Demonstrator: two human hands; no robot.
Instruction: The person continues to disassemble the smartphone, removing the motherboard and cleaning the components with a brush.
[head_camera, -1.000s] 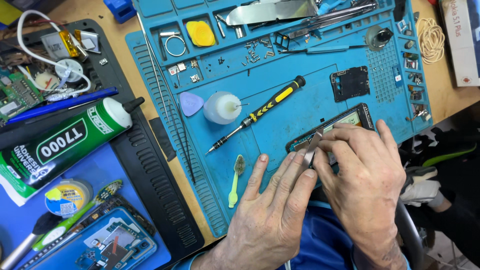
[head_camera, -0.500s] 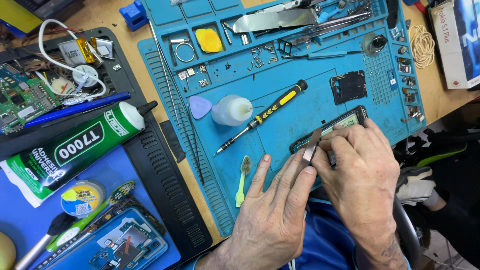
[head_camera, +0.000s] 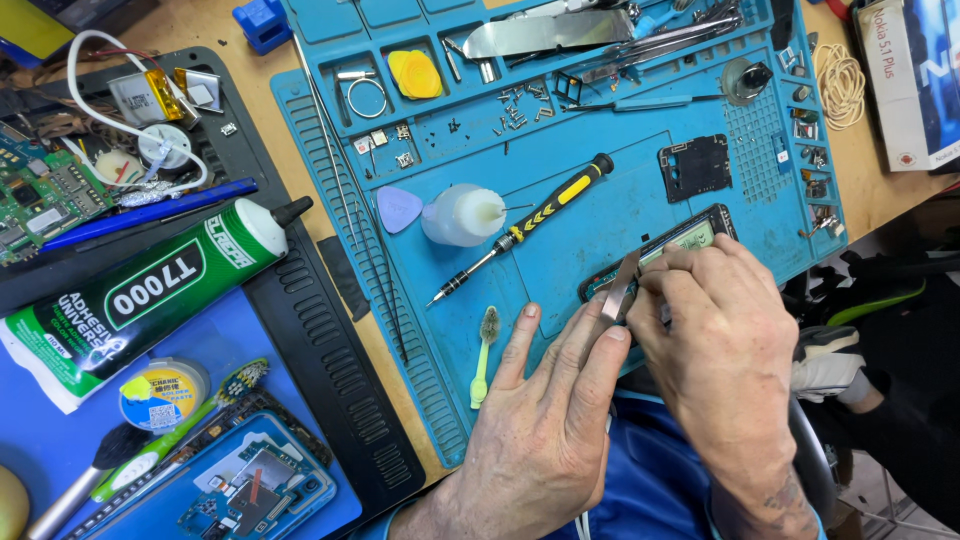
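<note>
Pinching metal tweezers (head_camera: 621, 290) in right hand (head_camera: 725, 350), left hand (head_camera: 545, 420) open, steadying thin, likely fragile phone (head_camera: 665, 250) by its edges.

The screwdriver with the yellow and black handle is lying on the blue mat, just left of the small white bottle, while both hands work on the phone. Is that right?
Not quite. In the head view the screwdriver lies on the blue mat to the right of the small white bottle, not left. The rest holds: the left hand and right hand are both on the phone.
</note>
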